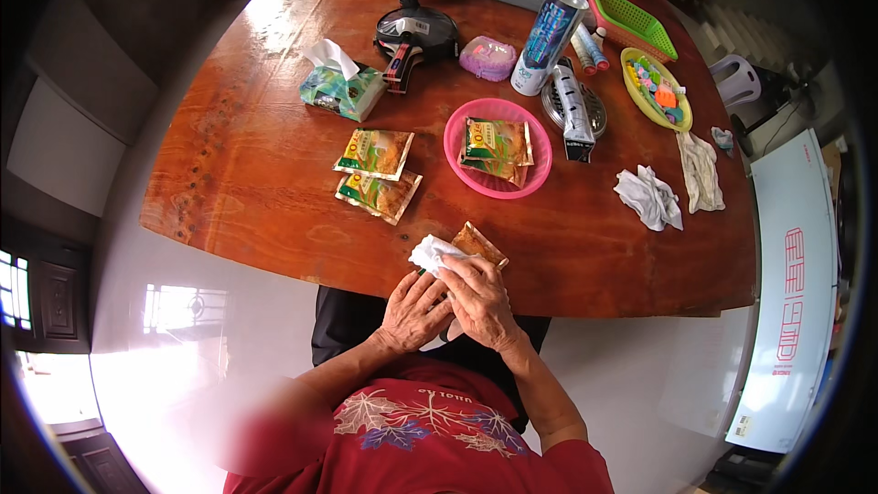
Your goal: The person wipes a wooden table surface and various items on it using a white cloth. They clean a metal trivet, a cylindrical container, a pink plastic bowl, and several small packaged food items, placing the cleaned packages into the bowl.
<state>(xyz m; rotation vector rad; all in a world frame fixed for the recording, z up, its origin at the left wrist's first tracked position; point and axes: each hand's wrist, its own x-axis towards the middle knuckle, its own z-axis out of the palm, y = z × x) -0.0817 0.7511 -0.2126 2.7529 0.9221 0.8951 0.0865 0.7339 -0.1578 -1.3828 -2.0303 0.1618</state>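
Observation:
At the table's near edge lies a foil food packet (481,243), partly covered by a crumpled white cloth (433,252) and my hands. My right hand (479,300) is closed on the cloth and presses it against the packet. Beside it my left hand (417,311) lies with fingers stretched out, their tips at the packet's left end; the thumb side is hidden. Two similar packets (374,154) overlap on the table, farther left. More of them (497,141) lie stacked in a pink plastic basket (452,167) beyond my hands.
Behind stand a tissue box (340,91), a black-cased paddle (400,64), a purple pouch (488,59) and a tall blue canister (549,41). To the right are a yellow basket of colourful pieces (684,119), a crumpled white cloth (649,198) and a pale glove (701,172).

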